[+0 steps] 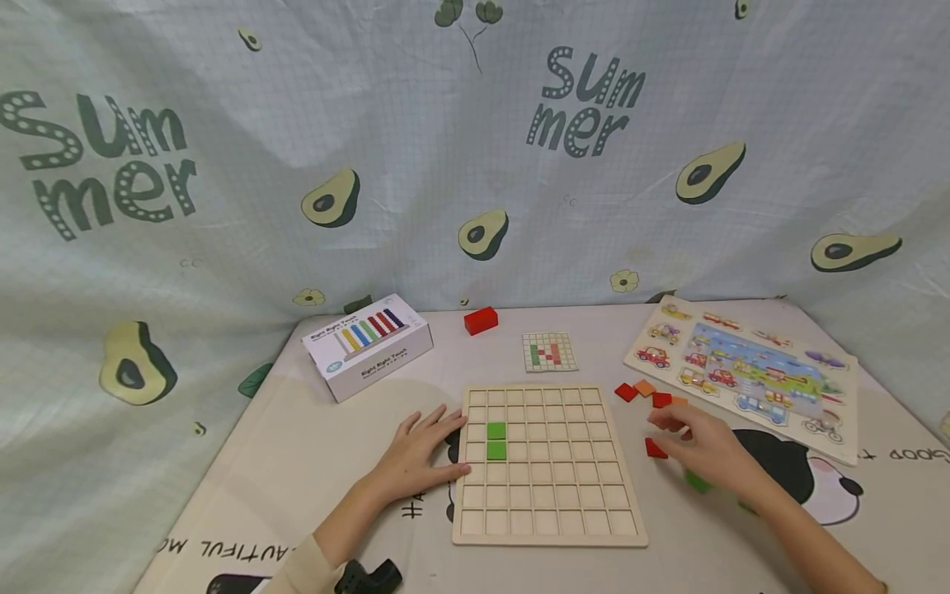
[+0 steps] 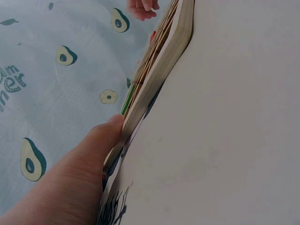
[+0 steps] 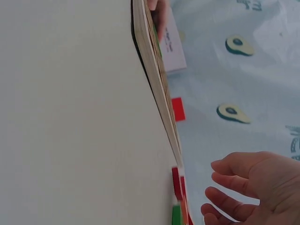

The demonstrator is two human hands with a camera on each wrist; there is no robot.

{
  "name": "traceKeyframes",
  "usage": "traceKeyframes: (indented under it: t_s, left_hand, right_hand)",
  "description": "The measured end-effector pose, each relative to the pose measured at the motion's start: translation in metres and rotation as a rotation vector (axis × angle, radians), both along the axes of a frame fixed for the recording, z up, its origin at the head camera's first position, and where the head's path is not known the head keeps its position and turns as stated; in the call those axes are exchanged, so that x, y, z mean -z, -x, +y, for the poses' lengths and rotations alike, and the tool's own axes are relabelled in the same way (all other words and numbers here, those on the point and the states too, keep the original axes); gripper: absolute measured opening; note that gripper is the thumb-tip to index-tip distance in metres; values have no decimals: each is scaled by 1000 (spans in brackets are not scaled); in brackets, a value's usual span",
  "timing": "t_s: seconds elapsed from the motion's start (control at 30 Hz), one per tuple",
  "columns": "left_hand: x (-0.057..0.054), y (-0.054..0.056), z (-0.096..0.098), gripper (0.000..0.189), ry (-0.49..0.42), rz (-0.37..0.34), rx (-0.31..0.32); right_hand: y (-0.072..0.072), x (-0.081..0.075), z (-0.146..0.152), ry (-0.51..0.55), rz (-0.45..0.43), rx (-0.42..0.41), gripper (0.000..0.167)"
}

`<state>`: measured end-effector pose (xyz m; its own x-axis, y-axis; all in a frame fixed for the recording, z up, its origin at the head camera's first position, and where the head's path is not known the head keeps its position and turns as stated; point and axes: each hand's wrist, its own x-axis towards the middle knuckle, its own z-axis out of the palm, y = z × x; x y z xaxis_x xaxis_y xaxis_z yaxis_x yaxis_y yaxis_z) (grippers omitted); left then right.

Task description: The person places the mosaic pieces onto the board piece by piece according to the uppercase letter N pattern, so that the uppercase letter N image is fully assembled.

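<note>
My spread left hand [image 1: 425,456] braced the grid board [image 1: 545,473]; beside it, my right hand [image 1: 705,450] (loose, seemingly empty) needed to edge-pinch a red tile [image 1: 656,449].

Over the flat board [image 1: 551,473] a hand can pass. The left hand [image 1: 419,458] blocks part of its left edge. Right of the board, loose tiles [image 1: 626,392] and the puzzle [image 1: 742,375] crowd the right hand [image 1: 705,452]. A gap runs between the box [image 1: 371,346] and the red block [image 1: 481,321].

we've got a plain cream sleeve [image 1: 306,568] on the left arm [image 1: 350,521], ending short of the wrist, plus a chunky black gadget [image 1: 367,577] by it, can't tell if it's strapped on. left hand [image 1: 417,462] and right hand [image 1: 703,445] are bare.
</note>
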<state>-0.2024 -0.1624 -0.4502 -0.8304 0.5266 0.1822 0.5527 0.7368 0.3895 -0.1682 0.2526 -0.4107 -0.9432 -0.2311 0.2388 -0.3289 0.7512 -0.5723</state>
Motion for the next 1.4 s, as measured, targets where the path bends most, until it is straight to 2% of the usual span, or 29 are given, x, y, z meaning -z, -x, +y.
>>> traceKeyframes:
  t_s: [0.37,0.77,0.93,1.4]
  left_hand:
    - [-1,0,1,75,0,-10,2]
    - [0,1,1,75,-7,-16,-1]
    - [1,1,0,75,-4,-6,2]
    - [0,1,0,75,5,-12,-1]
  right_hand:
    - [-20,8,37,-107,-67,87,25]
    - [-36,15,49,-154,-113,62,26]
    - [-38,16,48,-141,-104,45,25]
    - [-36,16,46,-132,-190,62,22]
